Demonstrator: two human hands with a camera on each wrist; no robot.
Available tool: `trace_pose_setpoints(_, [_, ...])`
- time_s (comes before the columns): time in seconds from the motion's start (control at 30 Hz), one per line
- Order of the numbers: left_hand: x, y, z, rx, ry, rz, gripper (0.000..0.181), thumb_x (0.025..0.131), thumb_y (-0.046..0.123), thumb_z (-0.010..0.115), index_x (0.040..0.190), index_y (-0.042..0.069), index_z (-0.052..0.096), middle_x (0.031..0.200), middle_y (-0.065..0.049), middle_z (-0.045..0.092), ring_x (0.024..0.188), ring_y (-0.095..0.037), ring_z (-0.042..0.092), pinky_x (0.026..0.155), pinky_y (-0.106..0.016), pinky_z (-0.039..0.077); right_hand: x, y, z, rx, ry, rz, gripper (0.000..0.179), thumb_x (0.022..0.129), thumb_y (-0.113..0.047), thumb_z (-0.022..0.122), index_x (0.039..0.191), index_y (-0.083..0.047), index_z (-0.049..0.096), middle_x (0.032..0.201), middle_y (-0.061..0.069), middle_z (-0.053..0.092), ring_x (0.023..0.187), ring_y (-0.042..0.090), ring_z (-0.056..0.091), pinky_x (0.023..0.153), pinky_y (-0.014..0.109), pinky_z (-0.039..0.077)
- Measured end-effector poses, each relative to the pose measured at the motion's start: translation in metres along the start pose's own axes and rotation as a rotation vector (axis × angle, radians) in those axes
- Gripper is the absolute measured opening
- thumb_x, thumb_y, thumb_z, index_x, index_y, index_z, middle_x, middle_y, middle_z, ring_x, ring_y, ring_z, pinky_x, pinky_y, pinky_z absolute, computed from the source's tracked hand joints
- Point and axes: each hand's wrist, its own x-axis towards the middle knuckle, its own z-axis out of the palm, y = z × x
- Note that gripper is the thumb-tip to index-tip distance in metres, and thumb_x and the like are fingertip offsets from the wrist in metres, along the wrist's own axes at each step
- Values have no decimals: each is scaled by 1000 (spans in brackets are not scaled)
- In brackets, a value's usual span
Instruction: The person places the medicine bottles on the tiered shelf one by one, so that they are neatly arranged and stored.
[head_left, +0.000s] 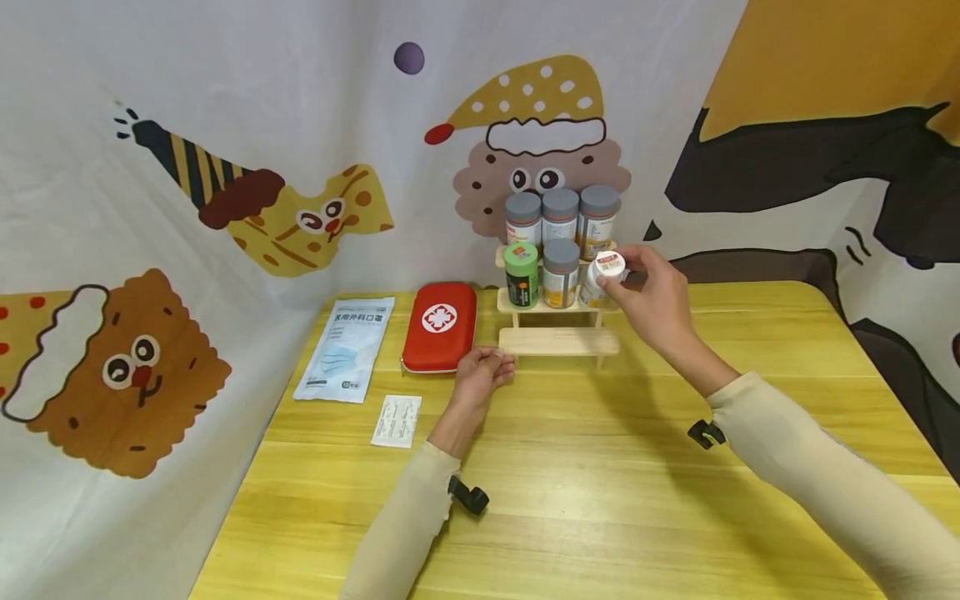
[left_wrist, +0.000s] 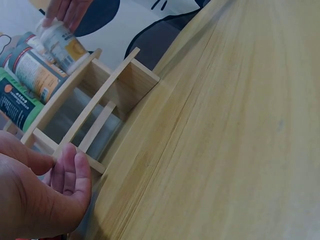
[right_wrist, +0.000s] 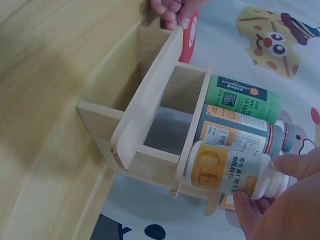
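Observation:
My right hand (head_left: 654, 293) grips a white pill bottle (right_wrist: 225, 170) near its cap, at the right end of the middle step of a wooden tiered rack (head_left: 558, 340). Beside that bottle on the same step stand a grey-capped bottle (head_left: 561, 273) and a green bottle (right_wrist: 245, 98). On the top step, several grey-capped bottles (head_left: 560, 215) form a row behind them. The lowest step is bare. My left hand (left_wrist: 50, 192) pinches the left end of that lowest step between thumb and fingers.
A red zippered first-aid case (head_left: 442, 327) lies just left of the rack. Farther left is a blue-white face mask packet (head_left: 345, 350), with a small white printed sheet (head_left: 397, 421) nearer the front. A cartoon-printed cloth (head_left: 315, 100) hangs behind the wooden table (head_left: 570, 500).

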Motion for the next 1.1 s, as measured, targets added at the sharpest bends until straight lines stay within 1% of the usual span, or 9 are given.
trace_pose_setpoints(0.17, [0,2,-1,11,13,4,5,107,2,56,110,-1,58,98,-14,75,83,-15,73,82,-28,66,10,4,8,0,23,-1,41,97,-21,78,133,-5,66,127,19,73,107,36,74,74,0,44])
trace_pose_setpoints(0.33, [-1,4,-1,18,17,-4,5,108,2,55,111,0,57,97,-11,74,85,-15,72,85,-29,66,17,8,15,-6,45,-5,43,97,-22,79,133,-4,64,129,16,69,119,32,69,84,19,57])
trace_pose_setpoints(0.5, [-1,3,0,21,6,-15,5,108,2,55,112,-1,56,102,-16,74,86,-16,72,85,-29,66,19,9,19,-8,57,-1,46,96,-20,81,134,-2,62,130,16,67,120,30,69,89,40,64])
trace_pose_setpoints(0.57, [-1,2,0,22,5,-13,6,108,3,54,112,-1,56,105,-19,74,86,-16,72,85,-29,66,19,9,20,-12,63,1,47,95,-20,81,134,-2,62,130,16,66,120,30,69,88,40,64])
trace_pose_setpoints(0.73, [0,1,2,16,12,-10,6,108,3,55,112,-1,57,102,-15,74,87,-17,72,87,-31,66,18,10,22,-19,86,-8,48,95,-19,82,134,-1,62,128,17,66,117,31,69,77,10,52])
trace_pose_setpoints(0.8, [0,1,2,11,18,-11,5,108,3,55,112,0,58,98,-12,74,87,-17,72,87,-31,66,18,11,23,-21,95,-17,47,94,-19,82,133,-1,62,127,18,66,116,31,69,74,4,47])
trace_pose_setpoints(0.9, [0,1,3,2,25,-9,5,108,2,56,111,-1,57,95,-10,73,86,-17,72,86,-31,66,18,12,25,-29,108,-31,47,94,-19,83,132,0,62,126,18,65,116,30,70,76,10,54])
trace_pose_setpoints(0.97, [0,1,3,-4,28,-9,4,108,2,55,111,0,57,95,-10,73,85,-16,72,85,-30,66,18,14,26,-30,117,-39,47,94,-19,83,132,-1,62,126,18,65,115,30,70,78,20,60])
trace_pose_setpoints(1.1, [0,1,5,-10,35,-12,3,108,3,56,110,0,57,96,-11,73,84,-16,72,85,-30,66,17,16,28,-22,134,-53,48,93,-19,83,132,-1,62,126,17,66,115,29,70,81,32,64])
